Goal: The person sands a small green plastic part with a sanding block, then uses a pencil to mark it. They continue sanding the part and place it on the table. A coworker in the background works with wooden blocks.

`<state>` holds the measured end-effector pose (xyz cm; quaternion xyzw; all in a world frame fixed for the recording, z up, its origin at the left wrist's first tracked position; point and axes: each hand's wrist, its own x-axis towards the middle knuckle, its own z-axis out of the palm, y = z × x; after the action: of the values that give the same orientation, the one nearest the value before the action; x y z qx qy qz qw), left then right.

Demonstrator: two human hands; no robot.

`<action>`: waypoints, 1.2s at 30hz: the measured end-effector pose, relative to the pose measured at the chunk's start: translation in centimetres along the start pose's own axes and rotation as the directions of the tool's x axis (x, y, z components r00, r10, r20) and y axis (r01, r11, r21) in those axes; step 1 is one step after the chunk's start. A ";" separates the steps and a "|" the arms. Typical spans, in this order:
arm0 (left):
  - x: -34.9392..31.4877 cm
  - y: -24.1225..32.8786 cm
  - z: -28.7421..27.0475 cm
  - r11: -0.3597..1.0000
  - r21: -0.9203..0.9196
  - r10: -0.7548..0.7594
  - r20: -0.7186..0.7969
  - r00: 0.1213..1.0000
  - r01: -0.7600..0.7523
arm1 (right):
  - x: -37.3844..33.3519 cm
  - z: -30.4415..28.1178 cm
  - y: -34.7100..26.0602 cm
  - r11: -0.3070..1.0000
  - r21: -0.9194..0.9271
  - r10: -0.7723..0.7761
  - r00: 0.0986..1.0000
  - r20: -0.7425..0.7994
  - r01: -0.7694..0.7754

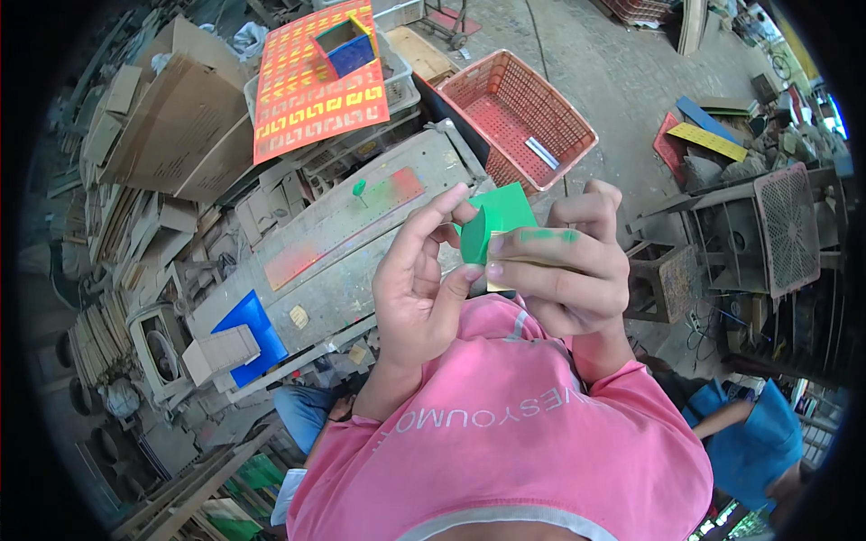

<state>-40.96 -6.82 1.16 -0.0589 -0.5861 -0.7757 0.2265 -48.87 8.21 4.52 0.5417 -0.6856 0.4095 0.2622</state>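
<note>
Just above my pink shirt, both hands meet around green-painted pieces. My left hand [419,279] is closed, its thumb and fingertips pinching a small rounded green piece [473,238]. A flat, square-cornered green panel [508,204] sits right behind that piece; whether the two are joined I cannot tell. My right hand [573,261] is closed too, with curled fingers gripping the panel from the right. A pale, wood-coloured edge shows by its fingertips. Green paint marks one right finger. The panel's lower part is hidden by the fingers.
A long grey workbench [347,257] carries a paint-stained strip [298,264] and a blue panel [257,334]. An orange sheet [311,108] holds a multicoloured frame [350,58]. Beyond stands a red plastic crate [577,149]. Cardboard boxes [171,117] crowd the left; a person in blue [758,442] is at right.
</note>
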 end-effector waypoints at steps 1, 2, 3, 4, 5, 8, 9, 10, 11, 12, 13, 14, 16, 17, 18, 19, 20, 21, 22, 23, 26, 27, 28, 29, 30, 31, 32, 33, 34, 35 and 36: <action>0.0 0.0 -0.2 1.000 0.014 -0.004 0.003 1.000 0.004 | 0.1 0.3 0.3 1.000 -0.018 0.017 1.000 -0.013 -0.017; 0.0 0.1 -0.4 1.000 0.027 -0.010 0.008 1.000 0.009 | 0.4 0.7 0.8 0.999 -0.037 0.035 0.999 -0.027 -0.036; 0.0 0.1 -0.6 1.000 0.028 -0.012 0.012 1.000 0.011 | 0.6 1.1 1.5 0.997 -0.057 0.054 0.998 -0.041 -0.056; 0.1 0.1 -0.6 1.000 0.023 -0.010 0.017 1.000 0.010 | 0.8 1.5 2.3 0.994 -0.077 0.078 0.996 -0.038 -0.081; 0.3 0.0 -0.6 1.000 0.018 -0.009 0.024 1.000 0.008 | 0.9 1.5 2.3 0.997 -0.048 0.057 0.998 -0.023 -0.058; 0.9 -0.7 -0.7 0.999 0.006 -0.050 -0.011 0.999 0.050 | 0.9 1.2 2.7 1.000 0.017 0.014 1.000 0.014 -0.014; 1.2 -1.0 -0.7 0.999 -0.010 -0.046 -0.002 0.999 0.046 | 0.9 1.1 3.1 1.000 0.020 0.012 1.000 0.020 -0.013; 1.6 -1.5 -0.6 0.999 -0.026 -0.043 0.011 0.999 0.043 | 0.7 1.0 3.5 1.000 0.022 0.012 1.000 0.024 -0.013; 2.0 -1.9 -0.5 0.998 -0.042 -0.040 0.024 0.999 0.041 | 0.6 0.8 4.0 1.000 0.023 0.012 1.000 0.027 -0.013; 2.3 -2.1 -0.2 0.996 -0.077 -0.039 0.043 0.998 0.042 | 0.8 0.8 5.0 0.997 0.004 0.071 0.997 -0.004 -0.071; 2.7 -2.3 0.1 0.993 -0.110 -0.037 0.062 0.997 0.043 | 0.9 0.6 6.1 0.993 0.022 0.117 0.993 0.004 -0.117; 3.1 -2.6 0.5 0.989 -0.143 -0.033 0.080 0.996 0.044 | 0.9 0.3 7.3 0.986 0.041 0.162 0.987 0.013 -0.162; 4.1 -3.4 1.5 0.978 -0.194 -0.076 0.045 0.996 0.083 | 0.7 -0.6 8.9 0.961 0.114 0.253 0.968 -0.008 -0.250; 4.7 -3.9 1.9 0.971 -0.216 -0.097 0.024 0.995 0.100 | 0.6 -1.0 9.4 0.961 0.122 0.252 0.967 -0.024 -0.247; 5.2 -4.4 2.4 0.969 -0.224 -0.105 0.013 0.994 0.105 | 0.5 -1.6 9.9 0.961 0.131 0.251 0.967 -0.039 -0.244; 5.8 -5.0 3.0 0.967 -0.229 -0.116 0.001 0.993 0.113 | 0.3 -2.1 10.4 0.959 0.142 0.253 0.966 -0.055 -0.243; 6.3 -5.7 3.6 0.965 -0.234 -0.127 -0.013 0.992 0.121 | 0.1 -2.6 11.0 0.970 0.123 0.219 0.975 -0.043 -0.212; 7.0 -6.3 4.3 0.973 -0.215 -0.091 -0.009 0.996 0.087 | 0.0 -3.1 11.7 0.980 0.113 0.170 0.985 -0.022 -0.166; 7.9 -7.0 5.0 0.980 -0.191 -0.057 -0.002 0.998 0.055 | 0.0 -3.6 12.5 0.987 0.105 0.123 0.992 -0.005 -0.122; 8.6 -7.5 5.9 0.986 -0.167 -0.023 0.005 1.000 0.023 | 0.0 -4.2 13.4 0.992 0.099 0.075 0.997 0.013 -0.076; 10.2 -9.0 9.4 0.985 -0.168 -0.054 -0.086 0.995 0.039 | 0.1 -6.3 17.0 0.993 0.097 0.056 0.992 0.113 -0.067; 10.7 -9.6 10.4 0.986 -0.159 -0.067 -0.094 0.993 0.052 | 0.1 -7.1 18.2 0.991 0.115 0.056 0.987 0.150 -0.074; 11.2 -10.2 11.3 0.986 -0.157 -0.076 -0.098 0.992 0.060 | 0.1 -8.1 19.5 0.990 0.130 0.034 0.986 0.165 -0.056; 11.8 -10.7 12.3 0.985 -0.155 -0.086 -0.103 0.991 0.069 | -0.1 -8.8 20.8 0.986 0.161 0.009 0.988 0.151 -0.034; 12.4 -11.2 13.3 0.976 -0.193 -0.124 -0.102 0.987 0.103 | -0.4 -9.4 22.0 0.982 0.191 -0.015 0.991 0.137 -0.012; 12.7 -11.7 14.1 0.966 -0.224 -0.161 -0.111 0.981 0.133 | -0.7 -9.8 23.1 0.972 0.233 -0.042 0.992 0.122 0.013; 12.9 -12.1 14.9 0.953 -0.255 -0.198 -0.119 0.973 0.163 | -0.8 -10.4 24.0 0.966 0.257 -0.066 0.989 0.128 0.031; 13.2 -12.6 15.7 0.945 -0.280 -0.212 -0.131 0.968 0.169 | -0.9 -11.1 24.8 0.959 0.280 -0.089 0.987 0.134 0.049; 13.5 -13.1 16.5 0.937 -0.305 -0.223 -0.138 0.965 0.172 | -0.9 -11.8 25.6 0.952 0.298 -0.114 0.984 0.137 0.069; 13.7 -13.5 17.3 0.927 -0.330 -0.234 -0.144 0.962 0.176 | -0.9 -12.5 26.4 0.948 0.307 -0.133 0.981 0.140 0.085; 13.9 -14.0 17.9 0.912 -0.364 -0.255 -0.136 0.957 0.191 | -1.0 -13.0 27.1 0.944 0.315 -0.151 0.978 0.143 0.099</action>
<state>-62.33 8.98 -0.76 0.0403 -0.4201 -0.8897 0.1742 -75.61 21.86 3.04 0.6504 -0.5973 0.4470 0.1428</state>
